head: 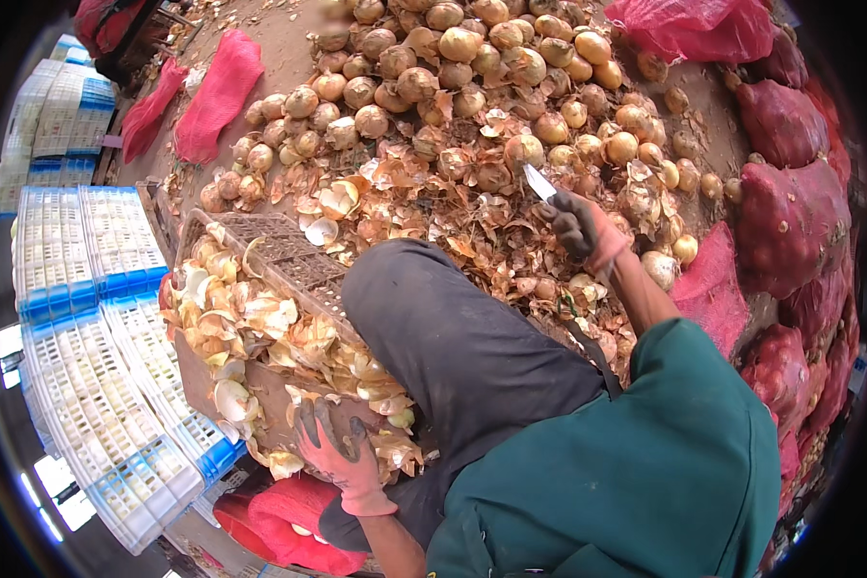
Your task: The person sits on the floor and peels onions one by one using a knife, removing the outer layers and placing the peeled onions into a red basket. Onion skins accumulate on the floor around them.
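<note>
My right hand (578,227), in a pink glove with dark grey fingers, is closed round the handle of a small knife (540,182). The blade points up and left, its tip close to a brown onion (524,150) in the heap. Gloved the same way, my left hand (336,448) has its fingers spread at the lower edge of a plastic crate (282,249) piled with dry onion skins (289,332); I see nothing held in it. A large heap of unpeeled onions (469,61) lies beyond my knee, with loose skins (469,217) in front of it.
Stacked white and blue crates (94,404) stand at the left. Full red mesh sacks (791,224) line the right side. Flat red mesh sacks (220,97) lie at the upper left. A red mesh sack (296,516) lies below my left hand. Part of a person (115,32) shows at top left.
</note>
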Motion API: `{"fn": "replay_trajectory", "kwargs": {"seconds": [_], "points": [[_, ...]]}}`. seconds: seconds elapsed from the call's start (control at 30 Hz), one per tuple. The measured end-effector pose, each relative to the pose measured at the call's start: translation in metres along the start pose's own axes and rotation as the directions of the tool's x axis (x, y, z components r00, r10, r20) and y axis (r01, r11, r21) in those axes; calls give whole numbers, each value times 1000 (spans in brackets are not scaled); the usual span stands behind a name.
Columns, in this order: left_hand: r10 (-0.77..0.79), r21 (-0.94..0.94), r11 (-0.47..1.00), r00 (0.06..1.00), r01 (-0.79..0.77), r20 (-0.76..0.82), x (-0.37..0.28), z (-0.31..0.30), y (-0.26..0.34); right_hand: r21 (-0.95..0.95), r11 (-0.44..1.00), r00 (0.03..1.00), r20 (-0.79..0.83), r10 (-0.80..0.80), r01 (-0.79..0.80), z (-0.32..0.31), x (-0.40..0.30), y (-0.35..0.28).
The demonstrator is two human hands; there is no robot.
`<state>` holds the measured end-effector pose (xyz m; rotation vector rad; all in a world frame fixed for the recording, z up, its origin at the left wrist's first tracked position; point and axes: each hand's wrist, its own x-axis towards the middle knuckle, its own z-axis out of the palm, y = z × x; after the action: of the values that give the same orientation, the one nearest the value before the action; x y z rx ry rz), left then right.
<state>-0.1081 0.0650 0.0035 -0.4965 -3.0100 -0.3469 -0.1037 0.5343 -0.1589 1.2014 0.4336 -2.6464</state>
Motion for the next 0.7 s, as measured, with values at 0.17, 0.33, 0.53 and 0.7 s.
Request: {"fn": "replay_trajectory", "kwargs": {"seconds": [0.17,0.33,0.53,0.7], "points": [[-80,-132,989,995,73,-52,-6,1,7,-338,916,976,107,-192,217,62,-59,13],[-206,-351,922,974,162,-93,-7,2,0,-769,550,941,317,-115,326,161,-117,7],[-486,-634,728,849,261,-207,-32,-10,-24,-932,204,886,352,303,300,251,-152,59],[-664,-668,639,712,381,-230,-72,-16,-54,-969,-16,744,177,644,245,282,-148,156]]}}
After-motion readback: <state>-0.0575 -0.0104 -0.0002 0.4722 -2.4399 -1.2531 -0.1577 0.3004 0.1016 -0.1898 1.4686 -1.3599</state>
